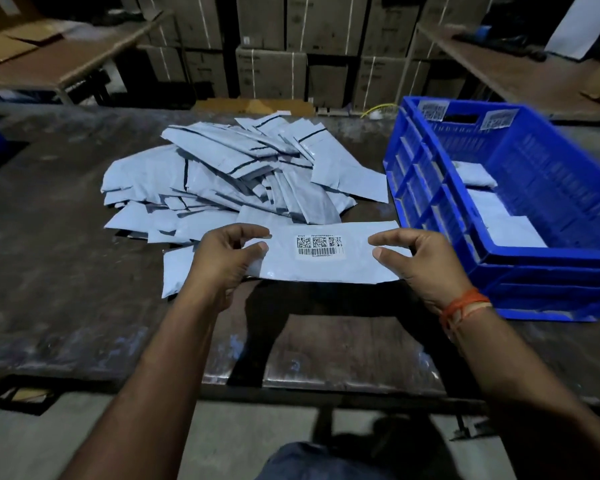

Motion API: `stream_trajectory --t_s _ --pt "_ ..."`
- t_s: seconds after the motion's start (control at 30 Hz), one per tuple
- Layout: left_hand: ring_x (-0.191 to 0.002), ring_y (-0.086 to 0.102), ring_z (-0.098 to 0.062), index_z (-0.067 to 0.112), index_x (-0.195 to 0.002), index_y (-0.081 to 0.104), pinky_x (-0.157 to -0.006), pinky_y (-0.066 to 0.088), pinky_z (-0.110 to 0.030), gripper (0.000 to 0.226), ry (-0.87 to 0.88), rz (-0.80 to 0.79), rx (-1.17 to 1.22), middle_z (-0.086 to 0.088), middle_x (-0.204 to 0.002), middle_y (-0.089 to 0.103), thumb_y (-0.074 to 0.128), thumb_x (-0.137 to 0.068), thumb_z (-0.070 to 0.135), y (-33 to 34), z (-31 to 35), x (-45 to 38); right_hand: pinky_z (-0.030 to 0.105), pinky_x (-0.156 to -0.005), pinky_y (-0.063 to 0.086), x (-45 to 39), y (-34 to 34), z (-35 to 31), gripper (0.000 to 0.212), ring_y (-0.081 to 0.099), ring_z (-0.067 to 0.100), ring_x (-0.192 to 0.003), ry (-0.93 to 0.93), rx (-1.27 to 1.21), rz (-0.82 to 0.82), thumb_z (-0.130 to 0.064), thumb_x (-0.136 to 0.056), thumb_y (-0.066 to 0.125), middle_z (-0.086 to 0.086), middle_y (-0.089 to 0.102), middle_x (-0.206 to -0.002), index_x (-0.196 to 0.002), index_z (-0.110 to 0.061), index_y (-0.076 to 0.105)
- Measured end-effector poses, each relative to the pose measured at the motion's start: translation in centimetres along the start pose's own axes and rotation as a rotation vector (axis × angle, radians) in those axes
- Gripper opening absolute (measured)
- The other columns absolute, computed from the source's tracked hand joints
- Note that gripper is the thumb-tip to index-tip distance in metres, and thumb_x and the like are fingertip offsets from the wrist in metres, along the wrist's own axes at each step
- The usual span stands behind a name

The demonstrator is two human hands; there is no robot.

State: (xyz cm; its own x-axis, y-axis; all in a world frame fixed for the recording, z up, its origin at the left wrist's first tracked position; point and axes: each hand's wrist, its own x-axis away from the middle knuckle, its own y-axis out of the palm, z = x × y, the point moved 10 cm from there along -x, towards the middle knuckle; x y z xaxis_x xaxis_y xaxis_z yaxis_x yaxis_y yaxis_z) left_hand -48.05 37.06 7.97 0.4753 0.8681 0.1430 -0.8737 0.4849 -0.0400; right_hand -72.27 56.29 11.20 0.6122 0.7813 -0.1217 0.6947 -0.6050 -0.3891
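A pale blue-grey mailer bag (326, 268) with a white barcode label (320, 247) is held flat just above the dark table (66, 271). My left hand (227, 261) pinches its left end between thumb and fingers. My right hand (420, 261), with an orange thread on the wrist, pinches its right end. Behind the bag lies a loose pile of several similar mailer bags (229, 174). Another bag lies under the held one at the left (175, 268).
A blue plastic crate (548, 188) stands on the table at the right, with a few mailer bags (510, 223) inside. Stacked cardboard boxes (271, 74) fill the background. Side tables stand at far left (84, 53) and far right (499, 67).
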Motion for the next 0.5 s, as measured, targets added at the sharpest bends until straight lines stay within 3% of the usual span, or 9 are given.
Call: stream_trajectory --t_s 0.13,0.27,0.37,0.43,0.5 --pt "-0.054 0.059 -0.006 0.006 -0.097 0.077 -0.056 0.047 -0.018 0.013 0.116 -0.081 -0.099 -0.006 -0.078 0.070 0.071 -0.088 -0.001 1.8 4.9 -0.4 0.022 -0.093 0.048 -0.2 -3.0 -3.7 0.012 0.066 -0.003 -0.103 -0.045 0.046 0.042 -0.015 -0.086 0.076 -0.014 0.076 -0.099 -0.095 -0.023 0.079" --pt "-0.064 0.064 -0.010 0.013 -0.095 0.079 -0.062 0.050 -0.024 0.011 0.232 -0.173 -0.185 -0.002 -0.075 0.071 0.076 -0.086 0.008 5.8 9.8 -0.9 0.005 -0.072 0.047 -0.1 -8.3 -6.6 0.011 0.067 -0.007 -0.090 -0.079 0.070 0.107 -0.011 -0.087 0.075 -0.014 0.075 -0.093 -0.095 -0.019 0.078" --pt "-0.067 0.065 -0.014 0.012 -0.095 0.079 -0.063 0.052 -0.026 0.012 0.297 -0.227 -0.187 -0.005 -0.075 0.068 0.078 -0.085 0.005 10.8 12.9 -0.6 0.015 -0.059 0.048 -0.5 -14.0 -6.6 0.011 0.060 -0.002 -0.066 -0.039 0.045 0.169 -0.011 -0.087 0.075 -0.013 0.071 -0.083 -0.096 -0.016 0.077" --pt "-0.062 0.063 -0.011 0.010 -0.094 0.078 -0.059 0.052 -0.024 0.013 0.344 -0.263 -0.219 0.000 -0.070 0.066 0.077 -0.084 0.002 14.8 14.5 -0.4 0.025 -0.063 0.048 -0.9 -18.0 -5.1 0.012 0.061 0.005 -0.068 0.043 -0.012 0.191 -0.009 -0.087 0.074 -0.001 0.072 -0.089 -0.097 -0.014 0.076" --pt "-0.061 0.061 -0.010 0.012 -0.091 0.079 -0.061 0.055 -0.027 0.014 0.379 -0.287 -0.284 0.008 -0.061 0.063 0.077 -0.082 0.002 19.0 15.5 -0.6 0.024 -0.062 0.045 -1.5 -21.8 -3.3 0.011 0.061 0.007 -0.066 0.135 -0.040 0.197 -0.007 -0.086 0.073 0.007 0.070 -0.086 -0.096 -0.012 0.076"
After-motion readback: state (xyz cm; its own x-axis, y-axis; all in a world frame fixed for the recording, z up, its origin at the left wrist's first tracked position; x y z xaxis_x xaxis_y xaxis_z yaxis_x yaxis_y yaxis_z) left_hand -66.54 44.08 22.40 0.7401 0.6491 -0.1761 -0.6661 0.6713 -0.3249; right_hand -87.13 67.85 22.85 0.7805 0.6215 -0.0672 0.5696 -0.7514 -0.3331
